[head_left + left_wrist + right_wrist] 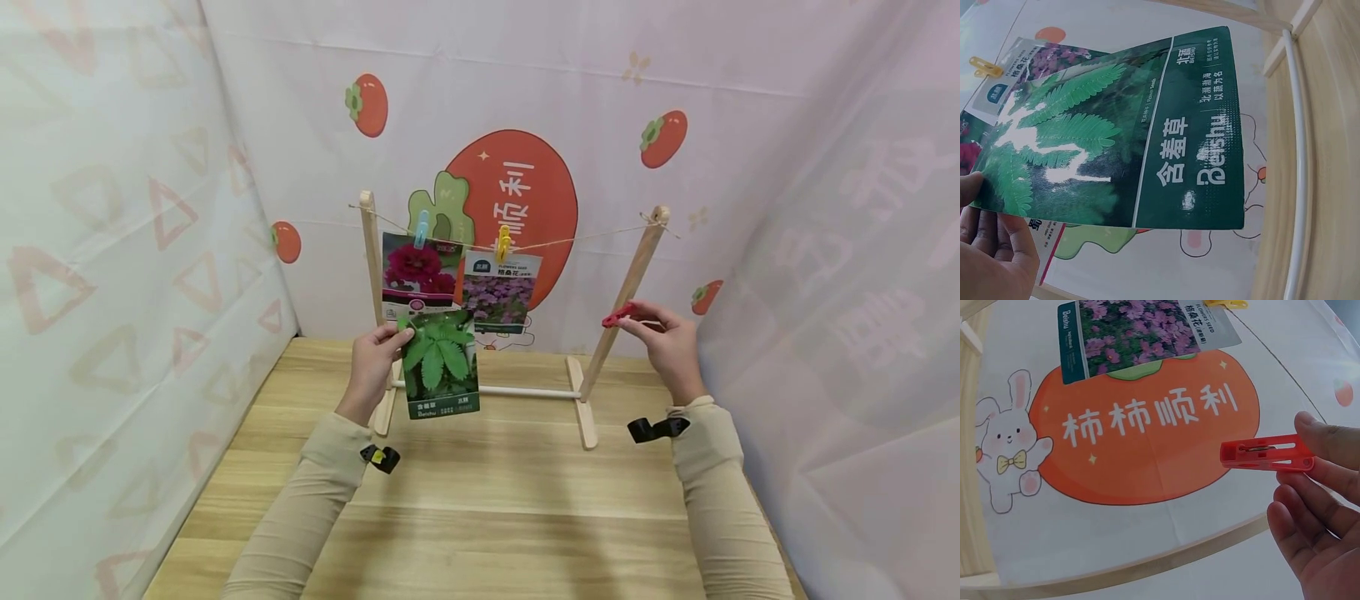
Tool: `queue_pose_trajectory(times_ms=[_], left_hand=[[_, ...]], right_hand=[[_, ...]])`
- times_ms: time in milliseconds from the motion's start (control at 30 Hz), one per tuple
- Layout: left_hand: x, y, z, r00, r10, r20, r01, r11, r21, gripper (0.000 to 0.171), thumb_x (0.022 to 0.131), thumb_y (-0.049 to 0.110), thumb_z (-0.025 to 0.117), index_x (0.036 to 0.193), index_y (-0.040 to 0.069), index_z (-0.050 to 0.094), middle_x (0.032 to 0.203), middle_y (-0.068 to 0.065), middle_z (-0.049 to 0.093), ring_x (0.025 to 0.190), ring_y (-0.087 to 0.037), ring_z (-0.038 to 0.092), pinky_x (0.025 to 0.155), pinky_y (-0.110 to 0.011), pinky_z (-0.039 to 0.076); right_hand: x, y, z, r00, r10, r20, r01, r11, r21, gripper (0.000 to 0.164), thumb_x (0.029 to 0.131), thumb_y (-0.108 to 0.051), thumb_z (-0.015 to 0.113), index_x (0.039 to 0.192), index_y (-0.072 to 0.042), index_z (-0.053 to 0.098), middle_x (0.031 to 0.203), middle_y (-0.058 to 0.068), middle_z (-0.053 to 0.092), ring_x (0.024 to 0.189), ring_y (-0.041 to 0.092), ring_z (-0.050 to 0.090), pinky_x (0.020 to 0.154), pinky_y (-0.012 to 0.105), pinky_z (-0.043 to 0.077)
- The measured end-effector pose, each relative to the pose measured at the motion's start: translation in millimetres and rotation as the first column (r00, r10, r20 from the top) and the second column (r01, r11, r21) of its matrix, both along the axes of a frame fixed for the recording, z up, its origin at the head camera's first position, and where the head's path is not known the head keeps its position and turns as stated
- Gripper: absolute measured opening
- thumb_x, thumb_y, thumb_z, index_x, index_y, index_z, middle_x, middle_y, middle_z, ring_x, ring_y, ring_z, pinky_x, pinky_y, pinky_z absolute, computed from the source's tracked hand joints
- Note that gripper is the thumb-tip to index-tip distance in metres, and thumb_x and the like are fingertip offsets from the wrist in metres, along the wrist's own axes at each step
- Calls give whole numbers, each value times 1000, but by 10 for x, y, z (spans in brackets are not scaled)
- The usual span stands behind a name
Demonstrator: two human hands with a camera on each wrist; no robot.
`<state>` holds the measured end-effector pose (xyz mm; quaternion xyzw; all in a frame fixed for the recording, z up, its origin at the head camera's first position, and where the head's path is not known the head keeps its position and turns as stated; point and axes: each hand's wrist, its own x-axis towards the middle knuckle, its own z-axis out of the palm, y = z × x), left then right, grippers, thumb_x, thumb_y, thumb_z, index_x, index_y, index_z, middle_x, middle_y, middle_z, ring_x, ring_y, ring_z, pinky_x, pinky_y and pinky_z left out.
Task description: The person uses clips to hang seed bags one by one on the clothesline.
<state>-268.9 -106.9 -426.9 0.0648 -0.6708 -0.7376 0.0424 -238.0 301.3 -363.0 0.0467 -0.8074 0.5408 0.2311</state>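
Observation:
My left hand pinches a green seed packet by its upper left corner, in front of the rack. A leafy plant fills the packet's picture, with a dark green band along the bottom. Between thumb and fingertips, my right hand holds a red clothespin by one end, close to the right post in the head view. On the string hang two more packets: a magenta-flower packet under a blue clothespin and a purple-flower packet under a yellow clothespin.
The string runs between a left wooden post and a right wooden post. A white rod joins their feet low over the wooden table. Printed white cloth encloses the back and both sides.

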Motion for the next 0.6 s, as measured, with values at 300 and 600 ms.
queue_pose_trajectory(times_ms=[300, 600], left_hand=[[-34, 5, 138, 999, -21, -46, 23, 999, 33, 16, 92, 15, 68, 101, 3, 65, 89, 9, 64, 79, -4, 60, 72, -19, 53], [-45, -54, 299, 994, 6, -110, 5, 995, 101, 4, 90, 15, 70, 90, 12, 67, 91, 7, 64, 79, -4, 60, 68, -18, 51]], right_hand=[[-19, 2, 107, 1000, 14, 15, -14, 999, 30, 41, 85, -15, 76, 120, 6, 66, 86, -23, 66, 80, -5, 64, 74, 8, 52], [-57, -9, 279, 999, 29, -15, -28, 997, 68, 39, 85, -14, 76, 118, 6, 67, 83, -23, 66, 78, -7, 64, 70, 7, 50]])
